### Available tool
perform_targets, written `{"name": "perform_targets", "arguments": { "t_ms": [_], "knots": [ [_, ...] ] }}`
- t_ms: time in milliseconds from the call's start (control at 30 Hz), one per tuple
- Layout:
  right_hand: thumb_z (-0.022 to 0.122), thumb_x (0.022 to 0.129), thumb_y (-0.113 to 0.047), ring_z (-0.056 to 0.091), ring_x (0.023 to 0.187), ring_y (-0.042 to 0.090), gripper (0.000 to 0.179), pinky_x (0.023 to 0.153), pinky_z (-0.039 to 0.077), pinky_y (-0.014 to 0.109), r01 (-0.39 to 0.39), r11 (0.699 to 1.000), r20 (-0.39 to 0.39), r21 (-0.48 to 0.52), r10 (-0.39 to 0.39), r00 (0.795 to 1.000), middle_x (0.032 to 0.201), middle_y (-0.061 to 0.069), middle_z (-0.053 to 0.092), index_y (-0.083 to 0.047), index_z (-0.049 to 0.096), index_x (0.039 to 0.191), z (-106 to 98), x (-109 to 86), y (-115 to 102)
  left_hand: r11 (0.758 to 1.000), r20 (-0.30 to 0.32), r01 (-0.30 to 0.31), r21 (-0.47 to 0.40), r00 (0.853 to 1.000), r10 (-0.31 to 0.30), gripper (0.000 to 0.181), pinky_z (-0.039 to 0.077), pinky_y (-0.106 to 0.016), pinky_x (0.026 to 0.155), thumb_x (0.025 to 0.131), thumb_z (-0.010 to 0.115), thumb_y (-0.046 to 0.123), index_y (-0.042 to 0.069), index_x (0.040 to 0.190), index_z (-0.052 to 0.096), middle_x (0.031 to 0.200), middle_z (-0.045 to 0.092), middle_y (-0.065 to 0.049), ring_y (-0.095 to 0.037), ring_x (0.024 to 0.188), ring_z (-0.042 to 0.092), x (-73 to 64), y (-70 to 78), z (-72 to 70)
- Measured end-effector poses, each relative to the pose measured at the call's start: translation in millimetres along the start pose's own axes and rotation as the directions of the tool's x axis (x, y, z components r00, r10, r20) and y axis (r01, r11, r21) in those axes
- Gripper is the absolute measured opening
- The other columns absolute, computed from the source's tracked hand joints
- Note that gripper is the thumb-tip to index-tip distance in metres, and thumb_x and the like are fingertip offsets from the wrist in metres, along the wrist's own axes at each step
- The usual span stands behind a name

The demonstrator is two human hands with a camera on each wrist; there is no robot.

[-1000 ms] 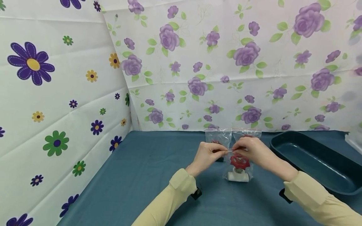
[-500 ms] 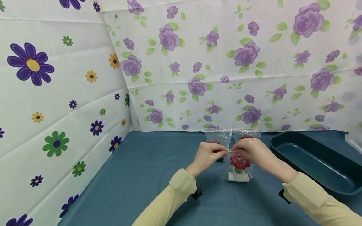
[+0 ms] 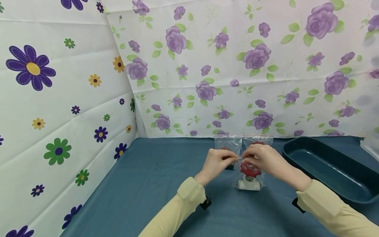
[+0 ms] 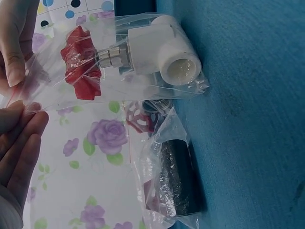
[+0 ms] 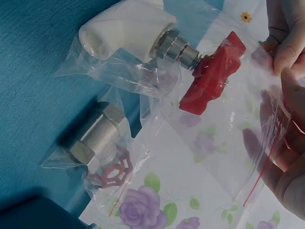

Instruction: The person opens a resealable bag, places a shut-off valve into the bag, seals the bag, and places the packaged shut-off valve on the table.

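In the head view, a clear zip bag [image 3: 236,182] stands upright on the blue cloth, holding a white plastic stop valve [image 3: 249,184] with a red handwheel [image 3: 250,170]. My left hand [image 3: 217,163] pinches the top edge of this bag from the left. Across from it, my right hand [image 3: 269,162] pinches the same edge, fingertips close to the left ones. The right wrist view shows the bag's red seal line [image 5: 259,179] running by my right fingers [image 5: 269,171]. Inside the bag, the valve's metal neck [image 4: 113,56] shows in the left wrist view.
Behind stand two more zip bags, one with a black part [image 4: 177,179] and a red wheel, the other with a metal valve [image 5: 101,133] and red wheel. A dark oval tub [image 3: 331,168] lies at the right. Flowered sheets [image 3: 183,108] wall the back and left.
My right fingertips have shifted slightly along the bag's top edge. My left hand and the bag keep nearly the same place.
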State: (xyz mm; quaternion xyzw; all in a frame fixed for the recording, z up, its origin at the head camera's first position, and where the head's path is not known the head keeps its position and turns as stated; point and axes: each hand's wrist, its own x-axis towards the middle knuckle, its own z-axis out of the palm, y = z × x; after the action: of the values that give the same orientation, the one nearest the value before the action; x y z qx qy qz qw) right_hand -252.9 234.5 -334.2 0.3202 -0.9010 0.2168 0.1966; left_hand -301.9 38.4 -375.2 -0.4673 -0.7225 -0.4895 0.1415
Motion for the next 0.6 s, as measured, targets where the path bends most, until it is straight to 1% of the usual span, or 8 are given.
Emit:
{"name": "perform_targets", "arguments": {
  "t_ms": [67, 167, 267, 367, 600],
  "knots": [
    [0.072, 0.076, -0.002, 0.052, 0.062, 0.001, 0.015, 0.054, 0.046, 0.022, 0.002, 1.0, 0.0, 0.014, -0.002, 1.0, 0.078, -0.01, 0.056, -0.012, 0.069, 0.086, 0.2, -0.3, 0.4, 1.0, 0.003, -0.009, 0.014, 1.0, 0.009, 0.009, 0.047, -0.016, 0.058, 0.084, 0.064, 0.006, 0.003, 0.088, 0.071, 0.079, 0.066, -0.004, -0.01, 0.066, 0.061, 0.3, 0.3, 0.4],
    [0.072, 0.075, 0.0, 0.052, 0.064, 0.001, 0.017, 0.056, 0.047, 0.022, 0.025, 1.0, -0.017, 0.014, -0.025, 1.0, 0.078, -0.01, 0.057, -0.013, 0.069, 0.086, 2.0, -0.9, 2.0, 0.998, 0.017, -0.032, 0.06, 0.999, 0.031, 0.009, 0.046, -0.014, 0.057, 0.084, 0.064, 0.006, 0.004, 0.088, 0.071, 0.08, 0.066, -0.003, -0.005, 0.065, 0.06, 1.2, 1.0, 0.2],
    [0.073, 0.073, 0.001, 0.052, 0.063, 0.001, 0.017, 0.055, 0.046, 0.021, 0.056, 0.998, -0.038, 0.005, -0.055, 0.998, 0.077, -0.011, 0.057, -0.012, 0.07, 0.084, 3.8, -1.4, 3.0, 0.995, 0.029, -0.047, 0.086, 0.999, 0.044, 0.009, 0.045, -0.013, 0.057, 0.084, 0.064, 0.006, 0.003, 0.089, 0.071, 0.08, 0.066, -0.003, -0.004, 0.065, 0.059, 1.8, 2.1, -0.4],
    [0.074, 0.071, 0.002, 0.053, 0.063, 0.002, 0.017, 0.055, 0.047, 0.021, 0.076, 0.997, -0.064, -0.014, -0.077, 0.995, 0.076, -0.01, 0.057, -0.011, 0.071, 0.083, 4.8, -0.8, 3.0, 0.995, 0.036, -0.042, 0.09, 0.999, 0.039, 0.01, 0.045, -0.013, 0.057, 0.084, 0.064, 0.005, 0.003, 0.09, 0.072, 0.08, 0.066, -0.004, -0.001, 0.065, 0.058, 2.5, 3.3, -1.6],
    [0.075, 0.069, 0.002, 0.053, 0.061, 0.003, 0.016, 0.053, 0.047, 0.021, 0.081, 0.995, -0.095, -0.056, -0.086, 0.992, 0.073, -0.007, 0.057, -0.01, 0.071, 0.079, 6.6, 2.0, 2.0, 0.994, 0.059, -0.025, 0.11, 0.998, 0.019, 0.01, 0.045, -0.012, 0.057, 0.084, 0.064, 0.007, 0.004, 0.089, 0.072, 0.08, 0.066, -0.003, 0.004, 0.064, 0.055, 4.5, 5.3, -4.1]
  ]
}}
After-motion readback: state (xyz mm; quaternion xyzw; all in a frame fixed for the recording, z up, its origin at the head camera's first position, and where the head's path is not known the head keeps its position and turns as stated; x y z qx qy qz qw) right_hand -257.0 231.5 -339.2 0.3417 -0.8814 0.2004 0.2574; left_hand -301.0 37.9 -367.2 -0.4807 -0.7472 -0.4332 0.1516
